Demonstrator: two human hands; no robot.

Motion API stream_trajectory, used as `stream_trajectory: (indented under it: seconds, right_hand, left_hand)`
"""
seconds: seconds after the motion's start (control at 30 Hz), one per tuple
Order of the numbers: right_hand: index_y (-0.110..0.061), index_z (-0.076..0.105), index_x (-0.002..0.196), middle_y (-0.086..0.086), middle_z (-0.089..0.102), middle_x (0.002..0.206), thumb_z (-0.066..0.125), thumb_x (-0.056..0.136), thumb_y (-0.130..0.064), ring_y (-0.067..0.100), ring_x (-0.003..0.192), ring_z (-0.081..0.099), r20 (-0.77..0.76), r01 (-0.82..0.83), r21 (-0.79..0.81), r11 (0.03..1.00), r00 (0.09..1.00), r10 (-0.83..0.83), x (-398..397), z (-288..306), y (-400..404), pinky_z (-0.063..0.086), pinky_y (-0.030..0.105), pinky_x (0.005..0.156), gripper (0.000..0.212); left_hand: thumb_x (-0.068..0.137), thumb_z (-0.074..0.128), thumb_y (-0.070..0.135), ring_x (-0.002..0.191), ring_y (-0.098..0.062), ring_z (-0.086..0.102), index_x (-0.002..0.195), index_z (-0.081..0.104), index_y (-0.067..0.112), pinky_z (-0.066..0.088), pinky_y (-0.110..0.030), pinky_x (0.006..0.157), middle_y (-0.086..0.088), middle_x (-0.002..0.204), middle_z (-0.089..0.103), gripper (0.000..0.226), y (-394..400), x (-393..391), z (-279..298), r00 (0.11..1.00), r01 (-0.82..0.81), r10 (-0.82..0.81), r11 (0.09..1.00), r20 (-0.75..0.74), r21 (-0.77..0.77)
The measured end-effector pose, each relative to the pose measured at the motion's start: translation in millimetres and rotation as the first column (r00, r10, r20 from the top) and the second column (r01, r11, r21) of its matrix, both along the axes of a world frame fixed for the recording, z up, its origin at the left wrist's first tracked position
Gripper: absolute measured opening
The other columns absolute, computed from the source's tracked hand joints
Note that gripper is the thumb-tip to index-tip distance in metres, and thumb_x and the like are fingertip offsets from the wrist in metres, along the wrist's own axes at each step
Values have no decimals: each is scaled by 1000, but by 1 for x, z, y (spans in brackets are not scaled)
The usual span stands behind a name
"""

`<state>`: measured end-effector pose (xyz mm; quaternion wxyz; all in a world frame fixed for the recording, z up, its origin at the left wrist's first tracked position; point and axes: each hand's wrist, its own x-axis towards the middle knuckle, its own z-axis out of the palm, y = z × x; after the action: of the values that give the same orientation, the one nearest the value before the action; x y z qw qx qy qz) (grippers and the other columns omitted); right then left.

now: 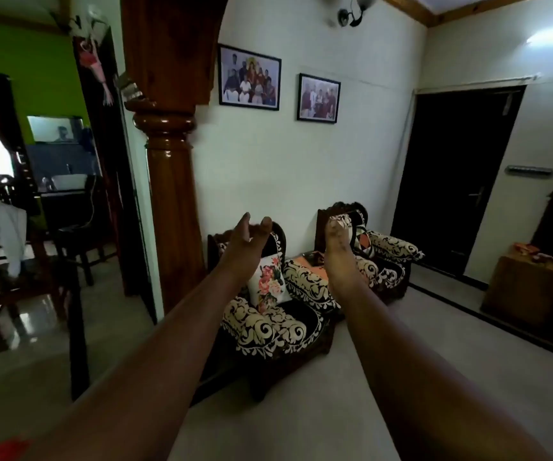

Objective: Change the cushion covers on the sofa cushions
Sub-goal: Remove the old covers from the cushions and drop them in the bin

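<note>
- Both arms stretch forward at mid-frame toward two carved armchairs against the white wall; the left hand (246, 242) is raised with fingers loosely spread and holds nothing.
- The right hand (336, 241) is also lifted and empty, seen edge-on with fingers extended, as far as the view shows.
- The floral cushion (268, 282) stands propped in the nearer armchair (268, 327), just below centre of the frame, well apart from both hands.
- A second, geometric-patterned cushion (361, 239) leans in the farther armchair (384, 257), right of centre.
- Judged from this, the job is at its opening: the approach, with no cushion yet touched and no spare cover in sight.
- The next move likely calls for closing in and lowering both hands to take the floral cushion by its edges.
- Two framed photographs (250, 78) hang above; a wooden pillar (168, 161) stands at left.
</note>
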<state>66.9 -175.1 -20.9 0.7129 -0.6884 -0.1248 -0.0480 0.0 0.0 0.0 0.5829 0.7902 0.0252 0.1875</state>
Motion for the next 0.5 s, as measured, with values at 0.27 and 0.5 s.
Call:
stream_trajectory:
  seconds: [0.27,0.5]
  right_hand:
    - [-32,19,158,0,21,166,29,98,-66,26,150,22,-92,29,-40,999,995,-33,55,-57,34,22,43,115,70]
    - [-35,27,155,4,27,163,33,100,-63,32,147,28,-183,49,-1,999,982,-49,113,-91,94,28,48,111,62]
  left_hand:
    - [77,38,87,150,-28,23,158,10,42,23,-52,116,-1,167,16,97,38,54,-53,992,-21,18,1000,-123,-23]
    - [94,38,70,142,-19,32,159,12,35,30,-48,113,-3,149,46,79,98,122,-91,990,-1,-6,999,-138,-50]
